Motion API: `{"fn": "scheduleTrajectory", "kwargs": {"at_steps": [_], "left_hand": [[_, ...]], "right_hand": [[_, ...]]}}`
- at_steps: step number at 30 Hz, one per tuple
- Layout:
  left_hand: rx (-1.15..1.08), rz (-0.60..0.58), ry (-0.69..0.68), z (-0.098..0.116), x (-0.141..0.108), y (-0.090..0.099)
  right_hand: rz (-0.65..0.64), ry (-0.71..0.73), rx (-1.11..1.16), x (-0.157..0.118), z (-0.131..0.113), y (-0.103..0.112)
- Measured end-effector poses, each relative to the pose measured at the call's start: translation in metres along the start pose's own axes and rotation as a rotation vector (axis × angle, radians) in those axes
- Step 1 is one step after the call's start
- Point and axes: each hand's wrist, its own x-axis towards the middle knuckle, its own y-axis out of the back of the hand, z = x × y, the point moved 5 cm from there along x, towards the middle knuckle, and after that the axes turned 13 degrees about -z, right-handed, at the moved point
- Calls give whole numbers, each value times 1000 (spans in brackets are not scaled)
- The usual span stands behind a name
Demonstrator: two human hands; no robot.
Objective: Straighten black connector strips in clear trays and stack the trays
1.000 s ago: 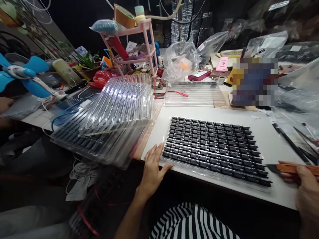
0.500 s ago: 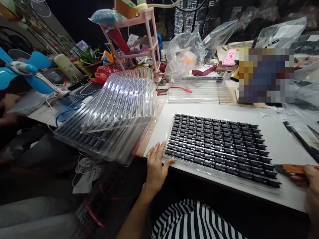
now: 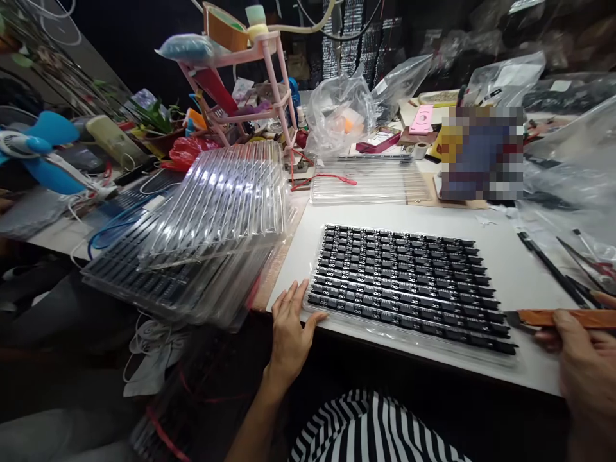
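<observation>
A clear plastic tray (image 3: 462, 353) lies on the white board in front of me. It holds several rows of black circuit strips (image 3: 404, 289) with small chips on them. My left hand (image 3: 292, 330) rests at the tray's near left corner, fingers stretched out and touching the edge. My right hand (image 3: 577, 346) is closed round an orange-handled knife (image 3: 539, 318), which looks flat and taped. The dark blade points left, close to the right ends of the lower strips; whether it touches them I cannot tell.
Stacked clear trays (image 3: 216, 199) stand on the left, some with dark strips inside. Another clear tray (image 3: 370, 183) lies behind the board (image 3: 423, 218). A pink rack (image 3: 276, 90), a blue fan (image 3: 48, 147), plastic bags (image 3: 337, 115) and black tweezers (image 3: 553, 269) surround the work area.
The view has shifted right, so things appear further left. More of my right hand and the knife shows now. My left hand stays at the tray's corner.
</observation>
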Motion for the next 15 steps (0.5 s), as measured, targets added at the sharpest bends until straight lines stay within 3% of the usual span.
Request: {"fn": "scheduleTrajectory", "kwargs": {"at_steps": [6, 12, 15], "left_hand": [[-41, -31, 4, -10, -4, 4], [-139, -92, 109, -19, -12, 15], [-128, -119, 98, -18, -12, 17]], "right_hand": [[-105, -41, 132, -4, -3, -5], [-223, -47, 106, -10, -12, -10], [-240, -57, 83, -11, -14, -11]]}}
